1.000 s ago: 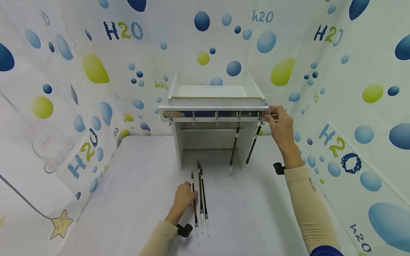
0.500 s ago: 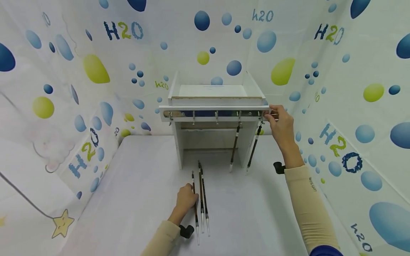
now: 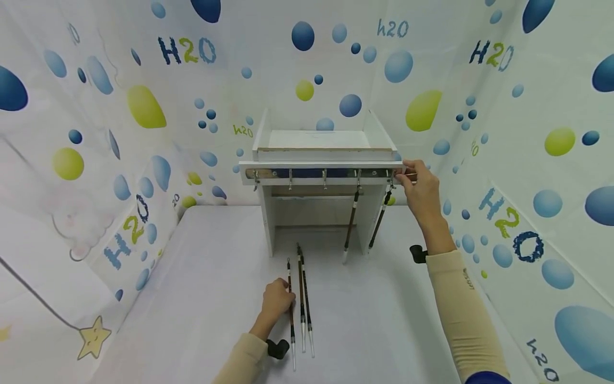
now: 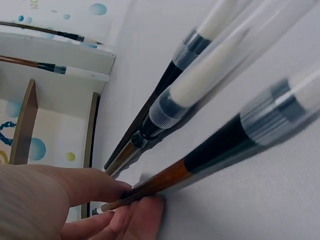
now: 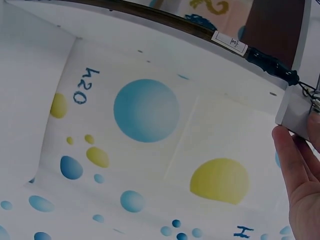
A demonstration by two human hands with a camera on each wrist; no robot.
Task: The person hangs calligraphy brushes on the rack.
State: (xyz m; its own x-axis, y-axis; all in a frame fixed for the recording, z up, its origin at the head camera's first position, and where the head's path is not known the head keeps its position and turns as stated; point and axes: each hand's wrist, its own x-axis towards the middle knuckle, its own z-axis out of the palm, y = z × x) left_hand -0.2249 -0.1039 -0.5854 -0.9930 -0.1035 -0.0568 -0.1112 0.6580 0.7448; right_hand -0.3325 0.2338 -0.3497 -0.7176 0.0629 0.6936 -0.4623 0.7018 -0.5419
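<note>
Brush (image 4: 220, 146) shifted, pinched in left grip (image 3: 276, 298)

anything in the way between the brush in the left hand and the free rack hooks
Nothing visible does: the way from that brush, pinched in the left hand, to the three free hooks on the rack looks open. Two other brushes lie beside it, and the right hand is at the rack's right end.

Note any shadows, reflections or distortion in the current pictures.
Head view: a faint shadow on the table, image-right of the white hook rack; left wrist view: shadow beneath the nearest paintbrush, pale reflections on another's clear cap; right wrist view: the hanging paintbrush looks bowed, probably lens distortion.
</note>
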